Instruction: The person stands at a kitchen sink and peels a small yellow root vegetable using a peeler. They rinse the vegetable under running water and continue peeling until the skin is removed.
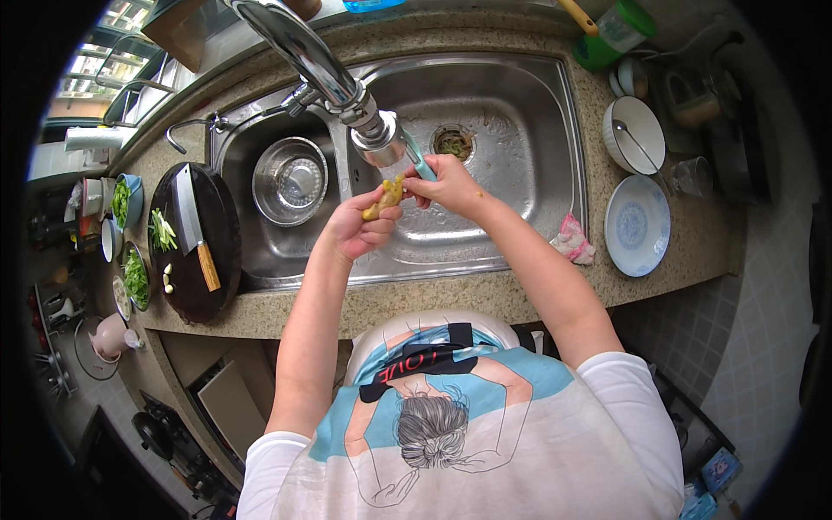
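Observation:
My left hand (356, 229) grips a knobbly yellow piece of ginger root (385, 203), partly hidden by the fingers. Its upper end meets the fingertips of my right hand (448, 186), which holds a peeler or small knife with a pale teal handle (422, 166); the tool's working end is hard to make out. Both hands are just below the chrome faucet head (379, 140), over the near left part of the large steel sink basin (513, 123). Scraps lie in the drain strainer (453, 143) beyond my right hand.
Left, a steel bowl (290, 182) sits in the smaller basin. A cleaver (188, 214), cut greens and garlic cloves (168, 278) lie on a dark round chopping board (214, 260). Right are a pink-white cloth (573, 240), a patterned plate (637, 225) and a bowl with a spoon (634, 135).

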A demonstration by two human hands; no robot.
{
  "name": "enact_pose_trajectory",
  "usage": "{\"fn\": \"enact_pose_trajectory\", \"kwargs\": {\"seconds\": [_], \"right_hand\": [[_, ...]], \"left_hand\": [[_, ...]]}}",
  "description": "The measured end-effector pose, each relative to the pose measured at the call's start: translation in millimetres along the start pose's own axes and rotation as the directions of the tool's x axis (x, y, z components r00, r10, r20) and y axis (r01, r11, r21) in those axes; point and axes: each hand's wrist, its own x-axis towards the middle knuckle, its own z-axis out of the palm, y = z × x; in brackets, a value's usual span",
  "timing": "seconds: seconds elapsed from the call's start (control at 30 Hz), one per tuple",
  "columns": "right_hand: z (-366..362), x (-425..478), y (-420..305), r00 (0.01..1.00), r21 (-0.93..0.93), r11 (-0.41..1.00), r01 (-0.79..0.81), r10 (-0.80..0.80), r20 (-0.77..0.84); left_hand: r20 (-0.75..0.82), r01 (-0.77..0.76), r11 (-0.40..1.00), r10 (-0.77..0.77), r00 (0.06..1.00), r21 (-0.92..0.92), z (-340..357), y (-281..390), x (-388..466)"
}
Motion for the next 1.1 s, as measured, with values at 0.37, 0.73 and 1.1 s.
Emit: {"fn": "enact_pose_trajectory", "kwargs": {"seconds": [0.37,0.73,1.1], "right_hand": [[6.9,-4.3,-4.5,0.992,0.103,0.99,-0.1,0.107,-0.067],[7.3,3.7,3.8,0.972,0.465,0.861,-0.207,0.233,0.001],[8.5,-3.7,2.6,0.961,0.492,0.832,-0.257,0.275,0.036]], "left_hand": [[0.137,-0.124,0.989,0.134,0.981,-0.083,-2.5,-6.5,6.0],[0.035,-0.163,0.983,0.161,0.986,0.08,3.3,-9.1,16.5],[-0.015,-0.246,0.946,0.255,0.967,0.209,6.2,-20.7,14.1]]}}
